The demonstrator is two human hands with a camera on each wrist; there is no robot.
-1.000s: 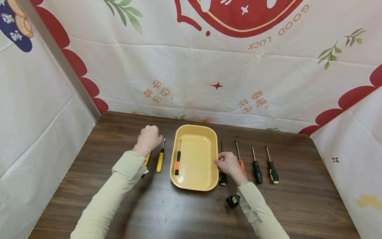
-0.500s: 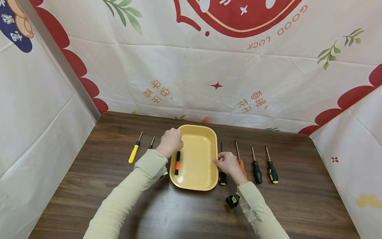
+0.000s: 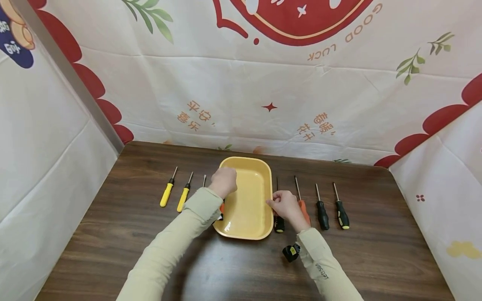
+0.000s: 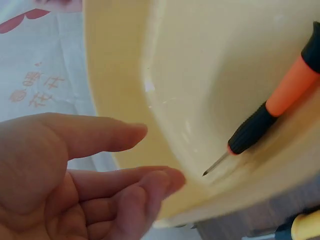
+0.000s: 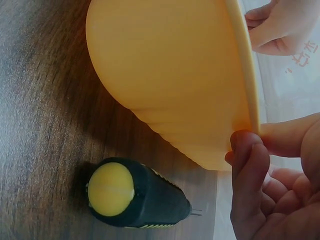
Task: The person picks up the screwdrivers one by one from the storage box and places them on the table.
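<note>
A yellow tray [image 3: 250, 200] stands on the wooden table. My right hand [image 3: 284, 204] pinches its right rim between thumb and fingers, as the right wrist view shows. My left hand [image 3: 224, 182] is over the tray's left side, thumb and fingers apart with nothing between them, in the left wrist view [image 4: 100, 175]. Inside the tray along that side lies a small black and orange screwdriver [image 4: 280, 100], mostly hidden by my left hand and sleeve in the head view. Just outside the right rim lies a black screwdriver with a yellow end [image 5: 145, 192].
Left of the tray lie yellow-handled screwdrivers [image 3: 167, 193], the closest one partly behind my left sleeve. To its right are an orange-handled screwdriver [image 3: 304, 212] and two black-handled ones [image 3: 322, 215]. A black tape measure [image 3: 291, 253] sits by my right sleeve. A printed cloth [image 3: 241, 104] hangs behind.
My left hand has moved right, from above the yellow screwdrivers to over the tray's left side, uncovering those screwdrivers. My right hand has kept its grip on the rim.
</note>
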